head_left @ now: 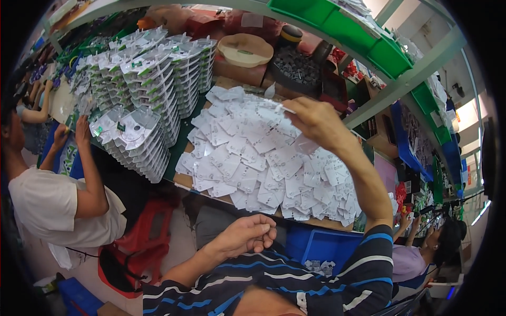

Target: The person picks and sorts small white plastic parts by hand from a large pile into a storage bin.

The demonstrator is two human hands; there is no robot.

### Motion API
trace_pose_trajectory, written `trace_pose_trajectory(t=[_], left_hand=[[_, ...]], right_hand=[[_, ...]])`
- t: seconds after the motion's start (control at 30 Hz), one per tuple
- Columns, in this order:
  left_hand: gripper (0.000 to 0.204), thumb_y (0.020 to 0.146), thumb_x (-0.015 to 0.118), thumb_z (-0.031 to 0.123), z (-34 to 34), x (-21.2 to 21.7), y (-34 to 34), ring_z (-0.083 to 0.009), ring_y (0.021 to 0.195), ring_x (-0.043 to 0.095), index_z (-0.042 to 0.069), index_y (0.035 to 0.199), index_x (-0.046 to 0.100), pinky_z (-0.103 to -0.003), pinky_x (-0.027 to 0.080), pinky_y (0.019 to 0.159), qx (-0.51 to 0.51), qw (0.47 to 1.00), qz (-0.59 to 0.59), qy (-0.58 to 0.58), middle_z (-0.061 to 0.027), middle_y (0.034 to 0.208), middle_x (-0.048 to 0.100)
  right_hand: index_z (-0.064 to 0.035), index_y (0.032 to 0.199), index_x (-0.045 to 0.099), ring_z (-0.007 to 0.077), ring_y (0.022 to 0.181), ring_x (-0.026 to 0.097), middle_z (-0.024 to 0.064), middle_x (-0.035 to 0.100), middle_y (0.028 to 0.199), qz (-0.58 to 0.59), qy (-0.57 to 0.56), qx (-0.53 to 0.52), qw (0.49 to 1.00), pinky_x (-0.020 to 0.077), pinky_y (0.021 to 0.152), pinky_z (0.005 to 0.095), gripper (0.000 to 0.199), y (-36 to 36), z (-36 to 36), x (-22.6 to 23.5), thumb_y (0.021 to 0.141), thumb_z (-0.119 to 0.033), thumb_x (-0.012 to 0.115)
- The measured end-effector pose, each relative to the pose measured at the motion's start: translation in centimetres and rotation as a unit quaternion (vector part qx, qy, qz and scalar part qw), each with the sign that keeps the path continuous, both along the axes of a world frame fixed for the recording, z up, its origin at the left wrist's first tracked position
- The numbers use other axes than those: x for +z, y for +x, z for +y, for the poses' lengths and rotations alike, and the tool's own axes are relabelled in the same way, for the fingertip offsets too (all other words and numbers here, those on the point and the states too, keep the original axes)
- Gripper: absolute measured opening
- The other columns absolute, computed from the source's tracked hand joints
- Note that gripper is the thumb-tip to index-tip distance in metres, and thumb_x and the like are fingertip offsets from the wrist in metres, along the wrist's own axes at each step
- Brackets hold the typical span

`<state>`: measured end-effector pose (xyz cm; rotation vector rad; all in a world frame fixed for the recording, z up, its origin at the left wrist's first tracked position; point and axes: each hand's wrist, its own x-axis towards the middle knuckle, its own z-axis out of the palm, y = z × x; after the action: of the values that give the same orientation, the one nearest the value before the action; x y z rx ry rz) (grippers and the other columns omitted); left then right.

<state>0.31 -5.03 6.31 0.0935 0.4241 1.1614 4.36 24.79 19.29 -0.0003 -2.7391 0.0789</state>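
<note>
A broad heap of thin white plastic pieces [237, 152] covers the bench in front of me. Over the heap's far right side reaches my right hand [316, 122], its fingers and thumb pinched on a small white plastic piece [283, 108]. Close to my body, below the bench edge, I hold my left hand [245, 235] with its fingers curled in. Whatever might be inside those fingers is hidden. Left of the heap rise tall stacks of white plastic housings [150, 79], and a lower stack of housings [129, 131] stands nearer to me.
A blue bin [329, 247] with some clear pieces sits by my lap. Behind the heap are a tan bowl-shaped container [245, 50] and a dark tray of small grey parts [298, 68]. Green bins [348, 26] hang overhead. A co-worker [68, 203] sits left beside a red chair [142, 237].
</note>
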Motion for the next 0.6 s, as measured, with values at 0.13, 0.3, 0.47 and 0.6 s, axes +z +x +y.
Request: trace_pose_trajectory(t=[0.13,0.3,0.47,0.6], left_hand=[[0.02,0.1,0.051,0.012,-1.1,-1.1,-0.7,-0.015,0.079,0.061,-0.001,0.116,0.052,-0.021,0.051,0.057,0.02,0.999,-0.036,0.012,-0.0097,0.097,0.06],[0.02,0.1,0.051,0.011,-1.1,-1.4,-1.2,-0.0152,0.079,0.061,-0.001,0.116,0.053,-0.02,0.05,0.056,0.032,0.999,-0.037,0.009,-0.0098,0.097,0.06],[0.021,0.099,0.052,0.011,-0.2,-3.0,-1.5,-0.0152,0.079,0.06,-0.001,0.116,0.053,-0.02,0.048,0.056,0.042,0.999,-0.014,0.004,-0.0102,0.097,0.06],[0.021,0.099,0.052,0.01,0.2,-3.8,-1.8,-0.0153,0.079,0.06,-0.002,0.116,0.053,-0.02,0.048,0.055,0.051,0.999,-0.014,-0.003,-0.0107,0.098,0.061]], right_hand=[[-0.0025,0.107,0.056,0.033,0.071,0.063,0.0148,0.058,0.082,-0.138,0.06,-0.03,0.988,0.0526,0.06,0.0421,0.026,-0.9,-1.5,-4.1,0.082,-0.007,0.061],[-0.0003,0.108,0.054,0.0316,0.073,0.064,0.0153,0.057,0.085,-0.139,0.113,-0.048,0.983,0.0524,0.057,0.0398,0.027,-1.2,-3.6,-5.2,0.084,-0.01,0.06],[-0.0021,0.107,0.057,0.0274,0.076,0.063,0.0137,0.057,0.087,-0.134,0.099,-0.035,0.985,0.052,0.056,0.0365,0.031,-1.3,-4.7,-5.6,0.09,-0.028,0.062],[-0.0036,0.107,0.059,0.0265,0.078,0.063,0.0127,0.057,0.088,-0.141,0.099,-0.026,0.985,0.0523,0.056,0.0354,0.034,-0.9,-4.6,-5.3,0.091,-0.034,0.063]])
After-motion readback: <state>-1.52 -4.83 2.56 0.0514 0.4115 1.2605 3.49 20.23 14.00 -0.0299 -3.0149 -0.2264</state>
